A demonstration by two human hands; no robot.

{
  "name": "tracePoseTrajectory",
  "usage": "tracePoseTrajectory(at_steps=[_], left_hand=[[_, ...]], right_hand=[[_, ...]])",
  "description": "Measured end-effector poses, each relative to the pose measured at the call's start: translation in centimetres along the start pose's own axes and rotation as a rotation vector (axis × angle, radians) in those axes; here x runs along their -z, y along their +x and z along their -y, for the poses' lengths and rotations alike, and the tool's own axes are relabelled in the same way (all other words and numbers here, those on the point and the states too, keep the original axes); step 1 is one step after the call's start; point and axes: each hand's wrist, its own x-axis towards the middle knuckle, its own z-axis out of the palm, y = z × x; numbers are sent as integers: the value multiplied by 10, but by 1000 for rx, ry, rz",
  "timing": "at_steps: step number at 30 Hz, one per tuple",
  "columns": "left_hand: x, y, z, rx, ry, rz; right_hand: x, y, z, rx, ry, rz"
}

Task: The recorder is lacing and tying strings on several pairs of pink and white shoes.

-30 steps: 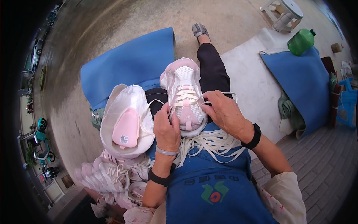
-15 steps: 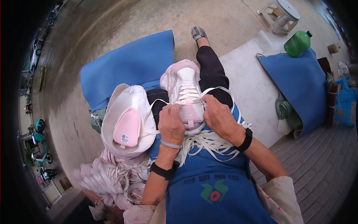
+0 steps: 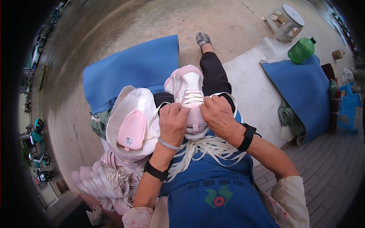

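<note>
A pink and white sneaker (image 3: pixel 195 114) rests on my lap, toe pointing away from me, with a white lace strung across its upper rows. My left hand (image 3: pixel 172 123) is closed at the left eyelet edge, and a lace end (image 3: pixel 156 112) loops out beside it. On the opposite edge my right hand (image 3: pixel 220 117) is closed too, with a lace loop (image 3: pixel 232 99) rising behind its knuckles. The fingertips of both hands are partly hidden. A bundle of loose white laces (image 3: pixel 207 150) lies on my blue apron (image 3: pixel 213 178) below the sneaker.
Left of the sneaker sits a white container (image 3: pixel 114 131) with a pink tongue-shaped piece (image 3: pixel 132 129) inside. Several more sneakers (image 3: pixel 102 178) are piled below it. Blue sheets (image 3: pixel 129 60) lie on both sides. A green bottle (image 3: pixel 302 50) and white stool (image 3: pixel 283 22) stand far right.
My hands have drawn in closer to the sneaker's edges, and the lace loops beside them have become smaller. The view has shifted slightly.
</note>
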Motion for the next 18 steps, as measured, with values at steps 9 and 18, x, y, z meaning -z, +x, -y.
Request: tracePoseTrajectory(at_steps=[9, 18], left_hand=[[2, 6, -2, 119, -277, -165], [80, -18, -49, 646, -1038, -198]], right_hand=[[14, 15, 15, -31, 595, -221], [73, -11, 28, 93, 1320, 121]])
